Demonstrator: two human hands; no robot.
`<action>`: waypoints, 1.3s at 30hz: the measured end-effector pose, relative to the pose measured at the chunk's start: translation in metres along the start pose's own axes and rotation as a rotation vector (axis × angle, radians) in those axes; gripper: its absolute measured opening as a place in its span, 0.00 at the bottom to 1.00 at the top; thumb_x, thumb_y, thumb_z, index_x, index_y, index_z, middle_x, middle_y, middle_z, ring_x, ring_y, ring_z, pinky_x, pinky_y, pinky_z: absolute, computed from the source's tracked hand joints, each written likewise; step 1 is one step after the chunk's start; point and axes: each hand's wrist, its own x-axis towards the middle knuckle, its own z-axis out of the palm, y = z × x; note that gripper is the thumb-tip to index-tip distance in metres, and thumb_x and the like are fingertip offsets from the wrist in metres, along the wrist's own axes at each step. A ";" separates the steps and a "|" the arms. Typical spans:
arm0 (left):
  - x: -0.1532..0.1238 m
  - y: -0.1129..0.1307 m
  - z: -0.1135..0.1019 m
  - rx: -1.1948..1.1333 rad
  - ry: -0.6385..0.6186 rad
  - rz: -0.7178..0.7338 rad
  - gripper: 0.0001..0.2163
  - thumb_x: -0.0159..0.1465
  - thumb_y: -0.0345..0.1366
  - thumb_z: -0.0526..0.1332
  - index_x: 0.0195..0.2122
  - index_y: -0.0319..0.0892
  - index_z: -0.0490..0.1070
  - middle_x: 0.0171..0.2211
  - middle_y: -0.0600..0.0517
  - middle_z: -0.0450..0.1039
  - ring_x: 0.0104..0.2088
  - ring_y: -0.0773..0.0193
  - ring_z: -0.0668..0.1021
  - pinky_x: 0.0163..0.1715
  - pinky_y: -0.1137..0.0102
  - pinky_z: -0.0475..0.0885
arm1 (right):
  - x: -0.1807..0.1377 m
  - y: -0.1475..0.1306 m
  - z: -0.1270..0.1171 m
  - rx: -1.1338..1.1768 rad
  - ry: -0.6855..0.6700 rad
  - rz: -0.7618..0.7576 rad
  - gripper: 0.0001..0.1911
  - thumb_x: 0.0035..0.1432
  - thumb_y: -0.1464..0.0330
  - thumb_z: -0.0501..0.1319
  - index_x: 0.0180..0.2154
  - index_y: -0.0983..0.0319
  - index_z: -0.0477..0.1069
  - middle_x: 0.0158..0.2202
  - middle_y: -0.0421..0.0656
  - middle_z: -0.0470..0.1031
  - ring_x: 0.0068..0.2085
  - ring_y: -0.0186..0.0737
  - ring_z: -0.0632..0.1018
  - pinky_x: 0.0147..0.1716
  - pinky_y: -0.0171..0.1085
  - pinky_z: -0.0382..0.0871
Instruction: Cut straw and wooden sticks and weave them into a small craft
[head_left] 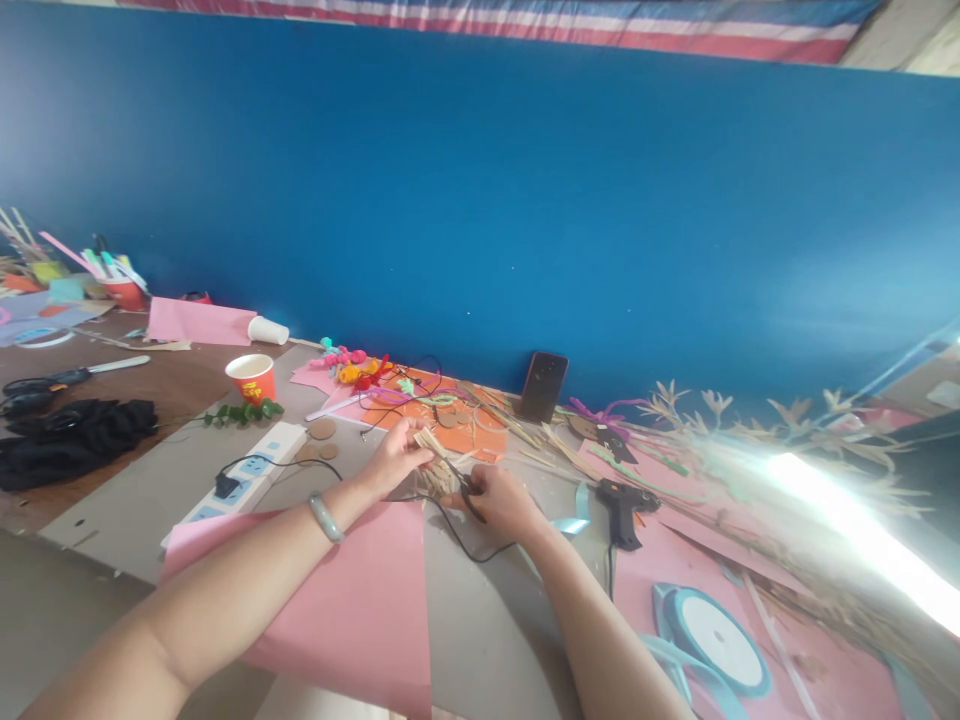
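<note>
The left hand's [394, 460] fingers are clamped on a pale straw strip [426, 438], held above the middle of the table [184, 395]; the right hand's [501, 502] fingers are wrapped around the dark handles of scissors [470, 490], just beside it on the right. Left of the hands lies a white power strip [277, 445]; farther left, a red paper cup [260, 383] carries yellow lettering too small to read. To the right lies a black glue gun [621, 510], with a blue ribbon spool [716, 640] nearer. A dark phone [545, 385] leans on the far wall [465, 200], no brand legible.

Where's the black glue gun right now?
In the head view, the glue gun lies to the right of the right hand, a little beyond the blue ribbon spool.
</note>
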 end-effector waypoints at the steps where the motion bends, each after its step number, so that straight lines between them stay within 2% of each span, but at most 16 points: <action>1: 0.000 0.000 0.000 -0.003 -0.005 -0.002 0.17 0.51 0.30 0.62 0.41 0.42 0.60 0.28 0.56 0.70 0.25 0.69 0.74 0.29 0.73 0.69 | 0.000 0.000 0.000 -0.007 0.000 0.003 0.19 0.45 0.52 0.64 0.21 0.60 0.65 0.19 0.37 0.66 0.21 0.31 0.62 0.22 0.33 0.48; 12: -0.001 0.000 0.000 -0.003 0.000 -0.008 0.18 0.51 0.33 0.65 0.41 0.42 0.60 0.28 0.56 0.70 0.27 0.69 0.74 0.29 0.72 0.70 | -0.001 -0.004 -0.004 -0.072 -0.032 0.033 0.20 0.46 0.50 0.63 0.21 0.60 0.67 0.19 0.38 0.66 0.22 0.33 0.64 0.22 0.33 0.48; 19: 0.000 -0.008 0.000 0.040 -0.089 -0.038 0.20 0.52 0.31 0.64 0.44 0.41 0.59 0.28 0.56 0.69 0.26 0.69 0.74 0.29 0.72 0.70 | -0.002 -0.005 0.001 -0.102 0.012 0.009 0.22 0.46 0.47 0.62 0.25 0.60 0.69 0.22 0.39 0.69 0.23 0.35 0.67 0.22 0.33 0.50; 24: -0.002 -0.005 0.001 0.037 -0.080 -0.046 0.20 0.51 0.32 0.65 0.44 0.41 0.60 0.29 0.56 0.69 0.27 0.69 0.74 0.29 0.72 0.70 | 0.000 -0.004 0.002 -0.088 -0.007 0.018 0.23 0.45 0.47 0.62 0.20 0.60 0.67 0.19 0.39 0.68 0.22 0.34 0.66 0.22 0.33 0.50; 35: 0.001 -0.016 -0.001 0.009 -0.102 -0.067 0.21 0.51 0.34 0.66 0.44 0.41 0.60 0.27 0.56 0.70 0.23 0.70 0.74 0.26 0.72 0.70 | -0.002 -0.006 -0.003 -0.110 -0.037 0.042 0.17 0.45 0.54 0.65 0.18 0.60 0.67 0.16 0.39 0.66 0.22 0.36 0.67 0.22 0.34 0.49; 39: 0.002 -0.016 -0.001 -0.058 -0.082 -0.097 0.21 0.50 0.37 0.68 0.41 0.40 0.60 0.24 0.55 0.72 0.23 0.68 0.75 0.26 0.72 0.70 | 0.001 -0.004 -0.001 -0.062 0.037 0.056 0.18 0.48 0.54 0.63 0.20 0.60 0.66 0.17 0.39 0.67 0.22 0.34 0.65 0.22 0.34 0.48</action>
